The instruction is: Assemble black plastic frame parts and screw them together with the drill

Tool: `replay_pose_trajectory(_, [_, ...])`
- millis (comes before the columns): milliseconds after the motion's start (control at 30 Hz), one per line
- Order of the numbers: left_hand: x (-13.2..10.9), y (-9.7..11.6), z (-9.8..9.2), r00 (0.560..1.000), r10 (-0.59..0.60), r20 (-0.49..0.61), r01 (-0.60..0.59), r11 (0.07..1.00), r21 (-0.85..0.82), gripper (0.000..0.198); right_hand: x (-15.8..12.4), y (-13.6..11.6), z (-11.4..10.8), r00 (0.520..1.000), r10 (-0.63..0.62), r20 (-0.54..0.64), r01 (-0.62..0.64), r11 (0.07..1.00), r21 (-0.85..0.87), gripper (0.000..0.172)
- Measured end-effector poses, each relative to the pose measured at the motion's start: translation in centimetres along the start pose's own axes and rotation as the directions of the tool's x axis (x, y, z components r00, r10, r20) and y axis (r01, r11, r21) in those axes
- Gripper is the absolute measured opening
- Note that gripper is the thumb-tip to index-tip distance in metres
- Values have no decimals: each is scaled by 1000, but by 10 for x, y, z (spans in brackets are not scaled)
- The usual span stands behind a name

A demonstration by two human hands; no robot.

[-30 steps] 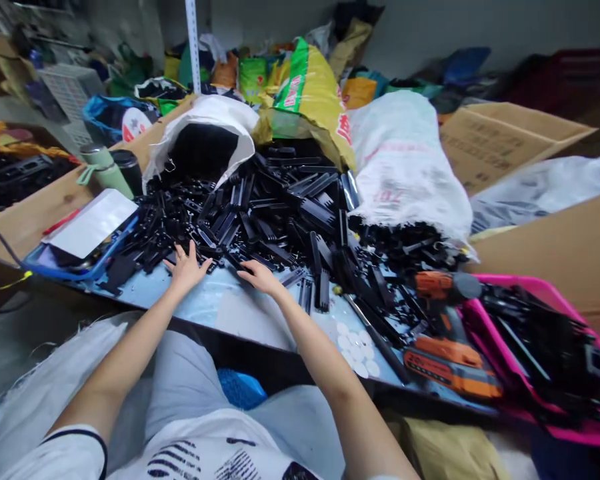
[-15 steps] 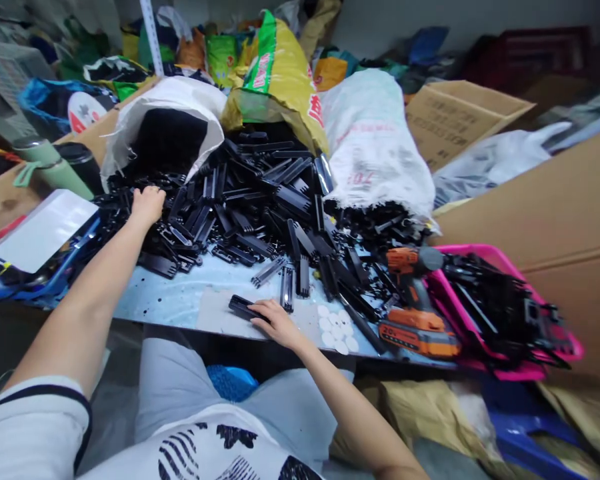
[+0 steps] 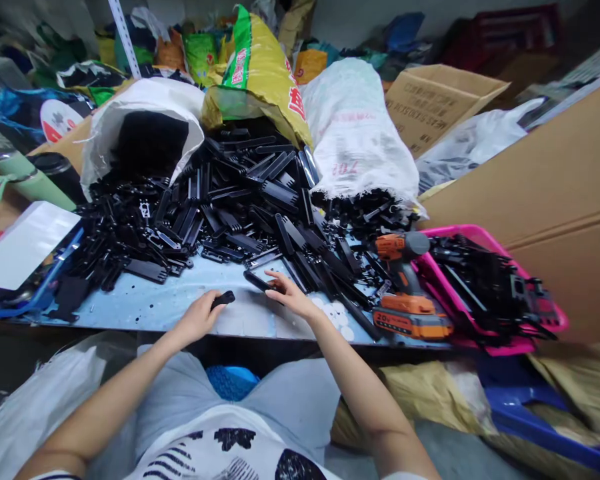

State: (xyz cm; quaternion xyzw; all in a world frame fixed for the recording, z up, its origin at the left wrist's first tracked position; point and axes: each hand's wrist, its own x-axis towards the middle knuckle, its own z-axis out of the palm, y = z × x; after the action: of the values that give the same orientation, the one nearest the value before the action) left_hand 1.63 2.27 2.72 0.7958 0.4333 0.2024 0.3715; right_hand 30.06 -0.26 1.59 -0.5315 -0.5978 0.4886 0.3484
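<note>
The left hand point(image 3: 196, 320) pinches a short black piece point(image 3: 223, 299) between thumb and fingers, near the front edge of the blue table point(image 3: 180, 292). Beside it, the right hand point(image 3: 291, 297) grasps a long black bar point(image 3: 257, 281) over the grey sheet point(image 3: 243, 318). Behind both lies a heap of black parts point(image 3: 230, 223); white discs point(image 3: 337, 309), a drill point(image 3: 410, 305) and a pink basket point(image 3: 445, 300) sit to the right
</note>
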Motion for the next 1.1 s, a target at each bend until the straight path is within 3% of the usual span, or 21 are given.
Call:
replay_pose_trajectory(67, [-7, 4, 9, 995, -101, 17, 101, 954, -281, 32, -3, -4, 13, 998, 62, 22, -66, 954, 292, 65])
replay_pose_trajectory(133, [-9, 9, 9, 976, -202, 75, 213, 850, -481, 39, -3, -6, 24, 993, 109, 46, -118, 874, 471, 62])
replay_pose_trajectory(233, [-10, 18, 8, 952, -273, 142, 302, 737, -605, 44, -1, -6, 34, 990, 132, 47, -135, 810, 570, 48])
replay_pose_trajectory(300, [-12, 22, 10, 947, -284, 151, 314, 715, -624, 43, 1, -5, 37, 995, 98, -5, -80, 838, 540, 45])
replay_pose_trajectory(367, [-15, 21, 14, 944, -302, 131, 316, 719, -620, 44, 1, -4, 40, 990, 32, -140, 21, 932, 363, 47])
replay_pose_trajectory(433, [-18, 16, 18, 939, -331, 94, 318, 732, -603, 45, -1, -4, 43, 952, -66, -298, 69, 998, 1, 47])
replay_pose_trajectory(467, [-19, 13, 19, 934, -349, 72, 322, 739, -591, 48, -4, -5, 46, 936, -125, -329, 59, 977, -203, 45])
replay_pose_trajectory(567, [-19, 4, 21, 919, -394, 21, 340, 764, -548, 56, -15, -7, 56, 960, -224, -170, 72, 779, -623, 39])
replay_pose_trajectory(633, [-19, 3, 20, 919, -394, 23, 346, 776, -528, 56, -20, -8, 61, 975, -221, -38, 124, 674, -728, 42])
replay_pose_trajectory(700, [-18, 8, 20, 928, -366, 71, 343, 763, -548, 52, -20, -9, 63, 978, -211, 2, 141, 646, -750, 43])
replay_pose_trajectory(800, [-16, 19, 20, 949, -300, 99, 298, 747, -594, 47, -14, -13, 62, 979, -201, -45, 139, 803, -580, 43])
replay_pose_trajectory(900, [-11, 26, 20, 965, -258, 53, 245, 809, -534, 46, -9, -21, 65, 990, -74, -119, 58, 990, -131, 52])
replay_pose_trajectory(1000, [-7, 29, 18, 973, -230, -8, 203, 875, -440, 39, -8, -28, 76, 996, 85, -35, -71, 955, 288, 63])
replay_pose_trajectory(1100, [-3, 32, 17, 982, -187, -6, 167, 890, -424, 47, -8, -29, 87, 990, 136, -38, -102, 873, 477, 69])
